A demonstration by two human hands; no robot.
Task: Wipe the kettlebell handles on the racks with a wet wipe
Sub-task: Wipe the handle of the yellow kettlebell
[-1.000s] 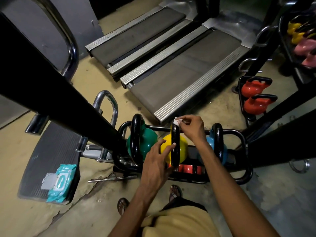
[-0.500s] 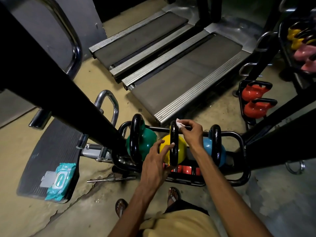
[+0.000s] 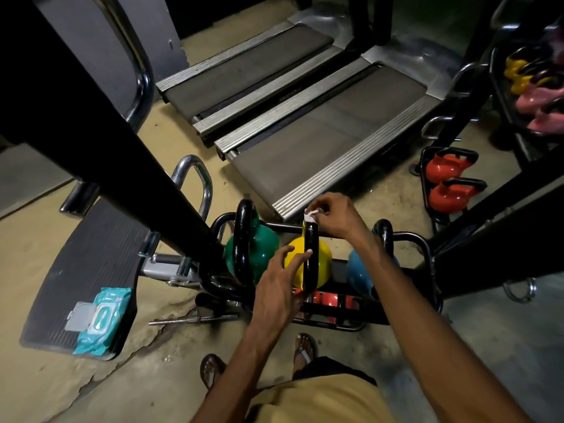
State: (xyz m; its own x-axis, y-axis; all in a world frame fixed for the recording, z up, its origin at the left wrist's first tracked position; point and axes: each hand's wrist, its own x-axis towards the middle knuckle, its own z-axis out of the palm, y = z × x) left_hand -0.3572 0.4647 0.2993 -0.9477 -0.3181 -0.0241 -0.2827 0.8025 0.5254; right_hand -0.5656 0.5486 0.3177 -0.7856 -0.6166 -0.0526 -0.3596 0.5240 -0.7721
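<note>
Treadmills [image 3: 320,141]: two grey decks are seen side by side at 12 o'clock, their ribbed side rails running toward the low rack.
Black beam [image 3: 106,154]: a thick dark bar is laid across the view from 10 o'clock down to the centre, where part of the rack is hidden by it.
Ribbed platform [image 3: 91,254]: a black tread plate is set on the floor at 8 o'clock.
Low rack [image 3: 406,236]: a black tube frame is placed at the centre, just in front of the person's sandalled feet.
Kettlebells: a green kettlebell [image 3: 265,251], a yellow kettlebell [image 3: 323,254] and a blue kettlebell [image 3: 358,273] are lined up in the rack from 9 to 3 o'clock, black handles upward.
Red kettlebells [image 3: 442,169]: two are stacked in a separate stand at 3 o'clock.
Wipes pack [image 3: 100,325]: a teal pack with its lid flipped open is left on the platform's near corner.
Left hand [image 3: 277,288]: the fingers are held straight, and the yellow kettlebell's handle [image 3: 311,270] is touched at mid-height by a fingertip.
Right hand [image 3: 338,215]: the white wet wipe is pinched between thumb and fingertips.
Wet wipe [image 3: 311,215]: it is bunched small and pressed onto the top of the yellow kettlebell's handle, at 12 o'clock from the left hand.
</note>
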